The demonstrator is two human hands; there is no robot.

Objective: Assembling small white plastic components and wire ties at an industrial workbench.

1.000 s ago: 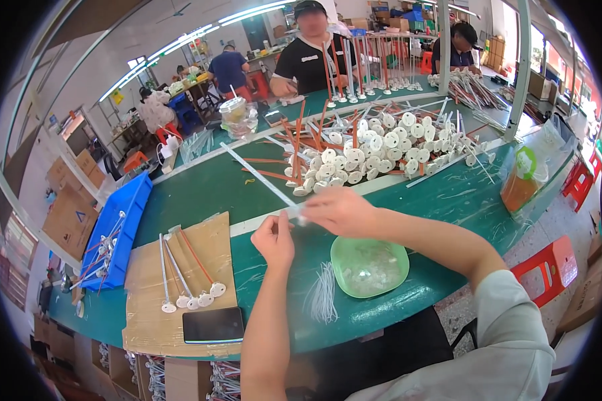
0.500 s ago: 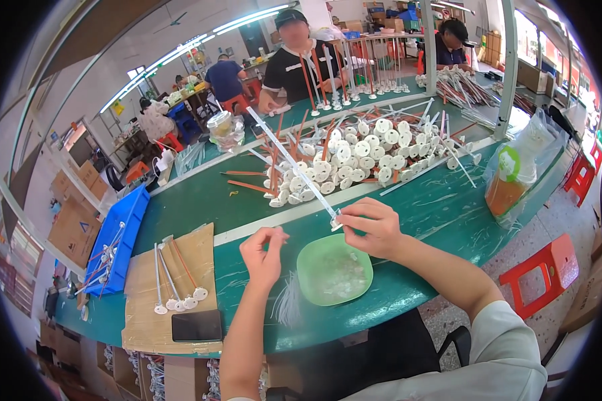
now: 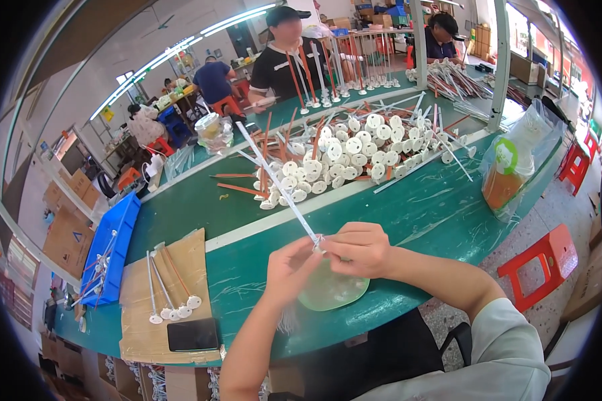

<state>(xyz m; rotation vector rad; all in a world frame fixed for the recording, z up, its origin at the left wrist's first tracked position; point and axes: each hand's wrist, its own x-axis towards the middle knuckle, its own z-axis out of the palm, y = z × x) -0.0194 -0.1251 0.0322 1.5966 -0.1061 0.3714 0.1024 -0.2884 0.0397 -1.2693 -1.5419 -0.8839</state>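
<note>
Broad green table across the view, wrapped in clear film. A heap of white discs and orange sticks piled at its far middle, with a person in a dark shirt working beyond. A blue bin at the left edge, holding a few rods. Beside it a cardboard sheet carrying three finished rods with discs and a dark phone. Off to the right, an orange bottle in a clear bag.

Close in, a pale green dish lying flat just under both hands. Above it a long white rod, slanting up and away to the left, its near end pinched between the two hands. Right hand closed on that near end, fingertips together around something small and white there — too small to identify. Left hand pinching the same spot from the other side, thumb and forefinger shut on it.

Judged as a fitting or tying step at the rod's tip, midway through. Next move likely needs a steady pinch and fine finger work — rod kept from swinging.
</note>
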